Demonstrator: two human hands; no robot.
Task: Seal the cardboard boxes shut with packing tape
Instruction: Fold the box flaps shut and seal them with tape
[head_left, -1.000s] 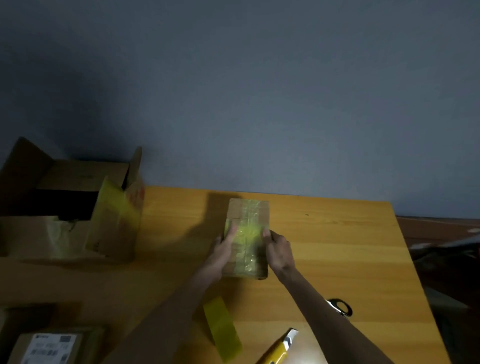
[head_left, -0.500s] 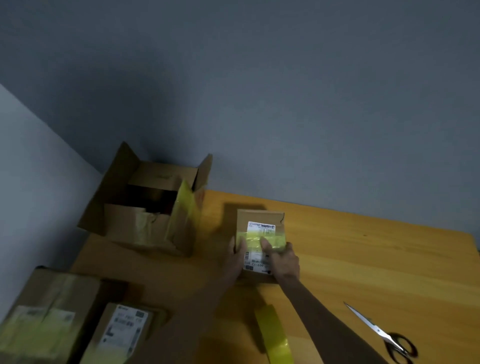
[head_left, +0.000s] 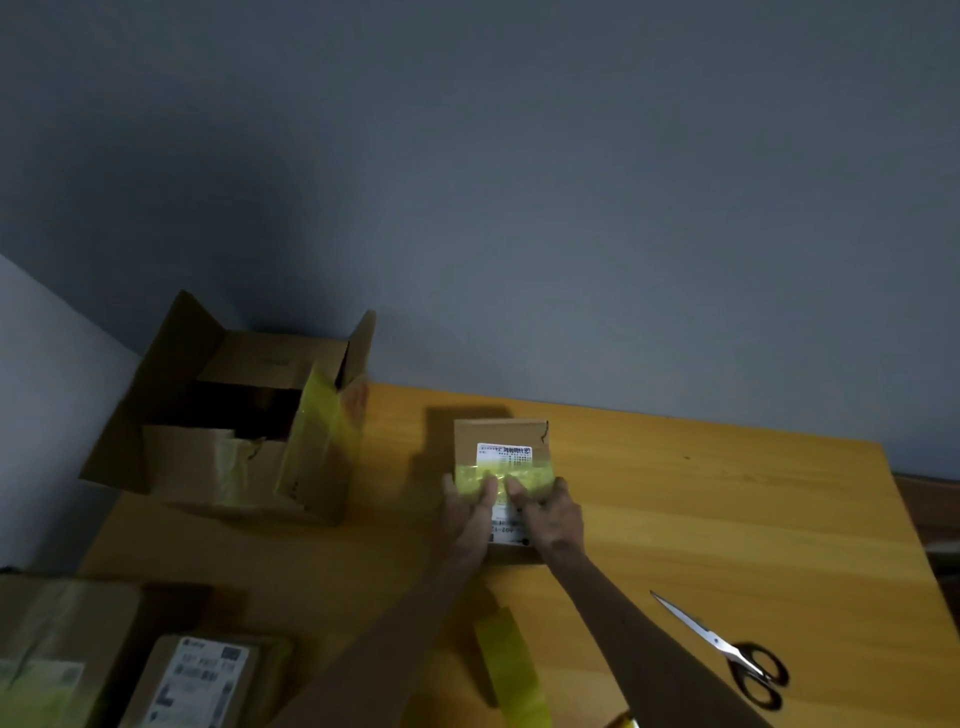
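Idling nearest on the orange wooden surface (head_left: 701, 519) is the yellow packing-tape roll (head_left: 511, 670). Beyond it, the left grip (head_left: 462, 519) and right grip (head_left: 553, 519) are clamping the small brown cardboard box (head_left: 501, 434), turned label-up within the last 1 second, thumbs pressing its yellow tape strip (head_left: 524, 475) flat; sealing here is probably finishing. Farthest, the large open cardboard box (head_left: 234, 462) is waiting.

Black-handled scissors (head_left: 719, 643) were laid, blades closed, on the wooden tabletop (head_left: 727, 509) toward its right edge; a grey wall (head_left: 519, 208) was seen behind.
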